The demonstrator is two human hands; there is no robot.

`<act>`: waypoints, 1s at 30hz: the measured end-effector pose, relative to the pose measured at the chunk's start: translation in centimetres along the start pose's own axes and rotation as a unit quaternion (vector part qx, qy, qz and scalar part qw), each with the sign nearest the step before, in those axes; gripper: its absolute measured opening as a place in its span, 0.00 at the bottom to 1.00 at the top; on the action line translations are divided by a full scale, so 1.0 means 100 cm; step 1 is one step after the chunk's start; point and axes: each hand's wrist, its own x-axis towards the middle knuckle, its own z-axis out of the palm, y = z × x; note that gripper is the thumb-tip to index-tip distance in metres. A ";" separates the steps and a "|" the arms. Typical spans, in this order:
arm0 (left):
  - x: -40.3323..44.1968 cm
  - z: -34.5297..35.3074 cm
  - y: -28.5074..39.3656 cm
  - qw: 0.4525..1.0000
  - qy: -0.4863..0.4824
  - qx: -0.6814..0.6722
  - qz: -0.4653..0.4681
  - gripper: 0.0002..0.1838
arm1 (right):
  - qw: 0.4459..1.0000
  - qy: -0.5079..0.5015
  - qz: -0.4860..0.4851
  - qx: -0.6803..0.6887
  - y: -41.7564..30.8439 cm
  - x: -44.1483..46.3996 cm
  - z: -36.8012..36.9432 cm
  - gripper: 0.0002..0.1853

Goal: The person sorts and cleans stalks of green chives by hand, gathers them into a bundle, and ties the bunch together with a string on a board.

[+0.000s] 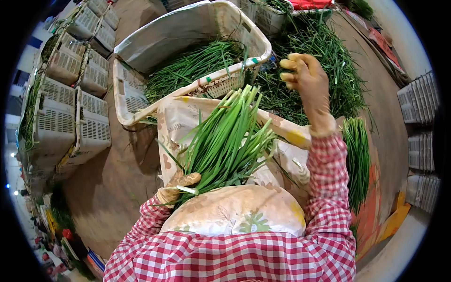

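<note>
A loose bunch of garlic chives (221, 141) lies across my lap, its pale cut ends pointing away from me. My left hand (181, 185) is closed around the near, leafy end of the bunch, and a white stalk sticks out by the thumb. My right hand (305, 77) is raised to the right of the bunch, apart from it, above a heap of loose greens. Its fingers are curled in, and whatever they may hold is hidden. A patterned apron (235, 202) covers my lap beneath the chives.
Ahead stands a white plastic crate (188, 89) with loose green leaves inside. A big heap of chives (324, 51) lies beyond my right hand. Neat chives (356, 160) lie to my right. Stacked crates (56, 108) line the left; more baskets (419, 150) stand far right.
</note>
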 end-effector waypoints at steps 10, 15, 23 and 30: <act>0.008 0.005 0.000 0.998 0.046 -0.043 0.028 0.31 | 0.958 -0.221 0.160 -0.085 -0.009 -0.077 0.018 0.20; 0.009 0.011 -0.001 0.997 0.056 -0.046 0.026 0.31 | 0.945 -0.230 -0.054 -0.225 0.006 -0.060 0.022 0.20; 0.004 -0.012 -0.023 0.992 0.069 -0.097 0.029 0.26 | 0.835 -0.229 -0.250 -0.433 -0.002 -0.036 0.011 0.11; 0.002 -0.016 -0.024 0.976 0.058 -0.164 0.131 0.22 | 0.762 0.168 -0.089 -0.618 -0.009 0.045 -0.087 0.17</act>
